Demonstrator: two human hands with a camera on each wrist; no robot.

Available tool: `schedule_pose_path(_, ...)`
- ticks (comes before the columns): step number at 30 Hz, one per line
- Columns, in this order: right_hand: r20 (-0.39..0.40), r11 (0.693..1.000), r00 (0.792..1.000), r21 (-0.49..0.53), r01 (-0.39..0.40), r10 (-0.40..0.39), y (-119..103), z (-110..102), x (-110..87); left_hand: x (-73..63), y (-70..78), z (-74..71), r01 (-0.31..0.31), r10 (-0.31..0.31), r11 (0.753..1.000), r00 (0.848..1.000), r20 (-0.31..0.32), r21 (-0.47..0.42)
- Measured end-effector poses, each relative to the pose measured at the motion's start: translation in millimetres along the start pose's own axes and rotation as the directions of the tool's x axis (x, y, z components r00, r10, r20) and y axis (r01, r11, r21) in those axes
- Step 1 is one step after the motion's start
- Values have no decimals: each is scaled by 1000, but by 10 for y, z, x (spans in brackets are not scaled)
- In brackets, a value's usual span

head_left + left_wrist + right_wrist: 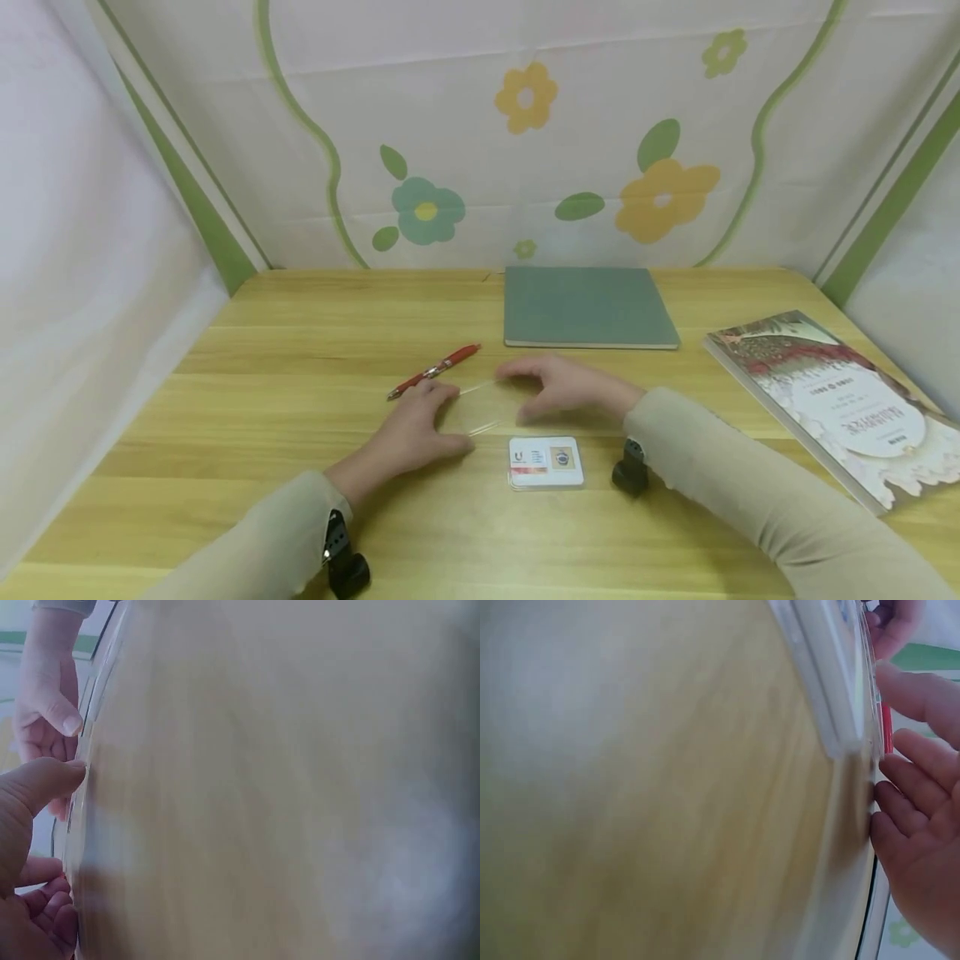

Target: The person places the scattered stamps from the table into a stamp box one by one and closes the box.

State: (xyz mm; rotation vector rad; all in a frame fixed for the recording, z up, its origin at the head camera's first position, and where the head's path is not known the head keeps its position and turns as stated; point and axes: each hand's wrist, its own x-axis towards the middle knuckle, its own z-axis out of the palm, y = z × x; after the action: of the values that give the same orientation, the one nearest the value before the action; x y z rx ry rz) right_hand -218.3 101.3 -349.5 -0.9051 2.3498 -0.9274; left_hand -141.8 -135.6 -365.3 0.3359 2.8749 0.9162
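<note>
A clear, flat plastic piece (480, 408) with shiny edges lies between the two hands, mostly see-through against the wood. My left hand (412, 433) spans its left end, fingers at the far edge and thumb at the near edge. At the right end my right hand (566, 385) hovers low over the table, thumb and fingers spread apart. Just in front of it lies a white badge card (546, 462) with a red stripe and a small picture. The right wrist view shows the right hand (926, 795) with its fingers loosely extended beside the table edge line.
A red pen (435, 372) lies just beyond the left fingers. Farther back is a green-grey notebook (588, 308), and at the right a book with a floral cover (840, 400). The wooden table (225, 400) meets a flower-printed curtain (465, 108) behind.
</note>
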Motion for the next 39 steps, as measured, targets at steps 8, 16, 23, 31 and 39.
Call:
schedule_pose_path(8, 6, 996, 999, -69, 51, -50, 9, 51, 34, 14, 17, 17, 10, -9, 999, 1000, -20, 34)
schedule_pose_path(16, -3, 994, 998, -88, 60, -61, 31, 53, 45, 48, 48, -12, 31, -31, 999, 999, -11, 26)
schedule_pose_path(23, -14, 991, 999, -121, 49, -51, 11, 46, 21, 66, 69, -21, 32, -32, 999, 999, -2, 28)
schedule_pose_path(31, -20, 991, 998, -120, 57, -60, -18, 37, -21, 72, 60, -9, 14, -14, 1000, 1000, -9, 20)
schedule_pose_path(39, -32, 993, 997, -102, 65, -68, 3, 35, -73, 59, 75, -13, 2, -2, 1000, 1000, -4, -1)
